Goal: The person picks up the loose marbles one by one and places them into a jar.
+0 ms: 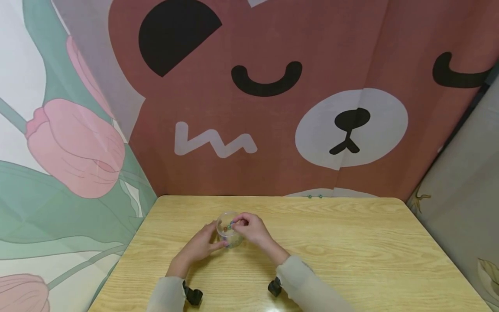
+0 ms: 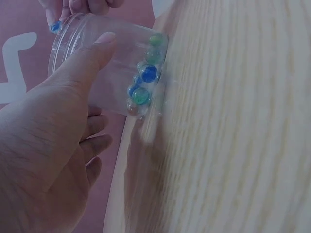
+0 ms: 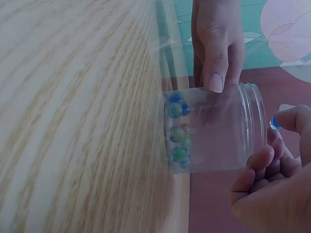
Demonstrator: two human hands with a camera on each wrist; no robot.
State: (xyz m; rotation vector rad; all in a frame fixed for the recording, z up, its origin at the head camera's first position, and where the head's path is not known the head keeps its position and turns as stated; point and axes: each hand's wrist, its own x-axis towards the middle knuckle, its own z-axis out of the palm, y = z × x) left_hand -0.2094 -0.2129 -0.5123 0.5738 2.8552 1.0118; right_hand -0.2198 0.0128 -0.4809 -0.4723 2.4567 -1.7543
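A clear plastic jar [image 1: 234, 239] with a threaded rim stands upright on the table, its lid off. Several blue, green and reddish glass marbles [image 2: 141, 95] lie along its bottom. My left hand [image 1: 200, 247] holds the jar's side, the thumb on the near wall and the fingers around the back. Over the open mouth, my right hand [image 1: 252, 229] pinches a blue and clear marble [image 3: 275, 124] between thumb and forefinger. The right hand's other fingers curl close to the rim in the right wrist view.
Two small green marbles [image 1: 309, 196] sit at the far edge of the light wooden table [image 1: 351, 251]. A brown curtain [image 1: 273, 173] with a bear print hangs right behind that edge. A flowered curtain [image 1: 78, 208] hangs at the left.
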